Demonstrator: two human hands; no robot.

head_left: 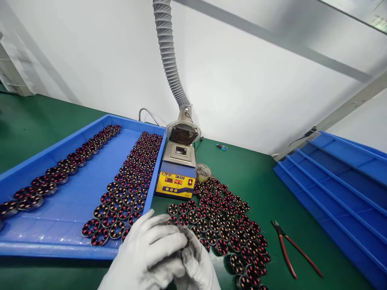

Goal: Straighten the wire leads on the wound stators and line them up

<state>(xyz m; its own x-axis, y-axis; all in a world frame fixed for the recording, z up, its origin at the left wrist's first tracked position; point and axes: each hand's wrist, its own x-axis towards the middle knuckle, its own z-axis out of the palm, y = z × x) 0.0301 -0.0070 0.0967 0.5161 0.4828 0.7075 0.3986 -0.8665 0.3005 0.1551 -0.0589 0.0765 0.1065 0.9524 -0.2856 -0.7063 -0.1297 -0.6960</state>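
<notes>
My left hand [154, 251], in a white glove, is closed, its fingers curled over toward the other hand. My right hand [199, 257], also white-gloved with grey-stained fingertips, is closed against it. A dark bit shows between the fingers, but what they hold is mostly hidden. Just beyond and to the right lie many small ring-shaped wound stators [222, 219] with red and copper-coloured coils, spread on the green table [248, 165]. To the left, more stators [130, 189] stand in rows inside a blue tray [72, 251].
A yellow-and-blue solder pot [176, 183] with a lit display stands ahead, under an extractor hood [183, 131] on a grey hose [167, 48]. Beside it is a small cup of grey matter [203, 171]. Red-handled cutters [284, 245] lie at right, near stacked blue trays [335, 193].
</notes>
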